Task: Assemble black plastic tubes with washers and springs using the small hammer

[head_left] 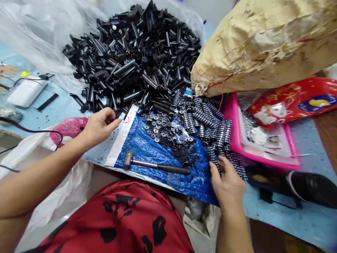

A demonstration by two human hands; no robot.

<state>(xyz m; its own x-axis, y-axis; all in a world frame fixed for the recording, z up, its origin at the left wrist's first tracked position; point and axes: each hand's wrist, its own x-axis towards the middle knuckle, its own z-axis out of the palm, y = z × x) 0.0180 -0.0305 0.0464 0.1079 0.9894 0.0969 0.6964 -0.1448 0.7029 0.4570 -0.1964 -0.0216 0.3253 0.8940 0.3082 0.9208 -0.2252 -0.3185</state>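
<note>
At the near left edge of a large heap of black plastic pieces, my left hand has its fingers curled and its thumb towards the heap. A dark piece shows at its fingertips, partly hidden. My right hand has thumb and fingers on either side of the near end of a black-and-white ribbed roll, one of several in a pile. Between my hands, small black washer-like discs are scattered on a blue plastic sheet. A hammer with a black grip lies across the sheet's near part.
A big torn brown paper sack leans at the back right. Below it stand a pink tray and a red packet. A black bottle lies at the right. A white device with cables is at the left.
</note>
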